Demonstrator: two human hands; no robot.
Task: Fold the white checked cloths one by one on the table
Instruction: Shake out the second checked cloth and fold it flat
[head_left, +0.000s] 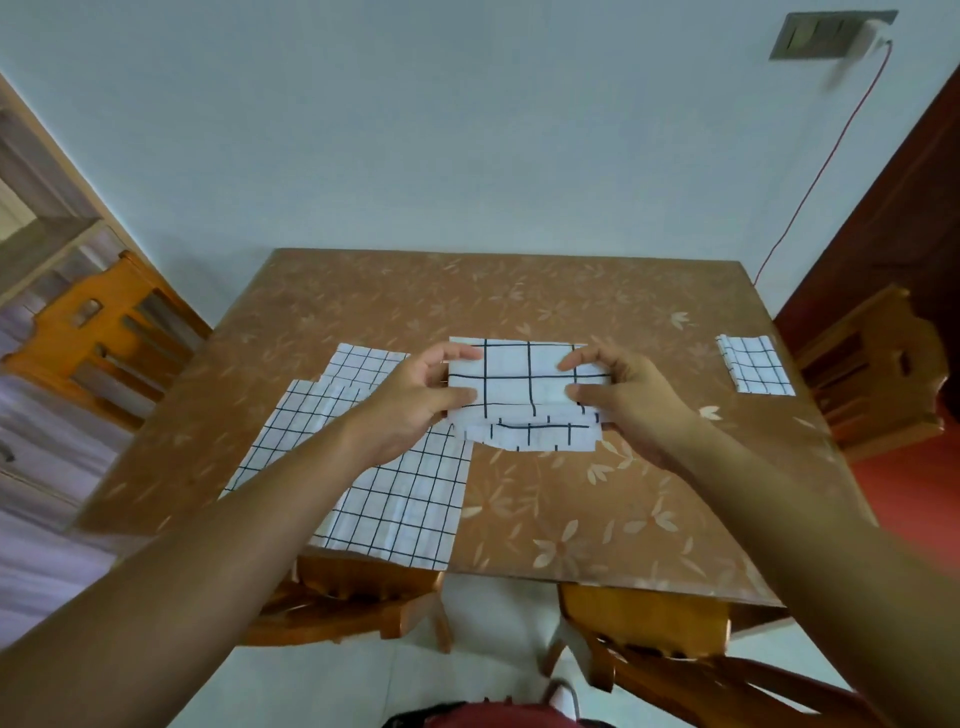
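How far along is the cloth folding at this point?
Done: one folded cloth lies near the table's right edge. In hand: the left hand and right hand grip a partly folded cloth. Remaining: at least two flat cloths on the left.

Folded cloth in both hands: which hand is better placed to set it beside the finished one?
Probably the right hand: it pinches the folded cloth, and the finished cloth lies on its side; the left hand is farther off.

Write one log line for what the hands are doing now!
left hand, right hand: grip held cloth | flat cloths: table, left | folded cloth: far right
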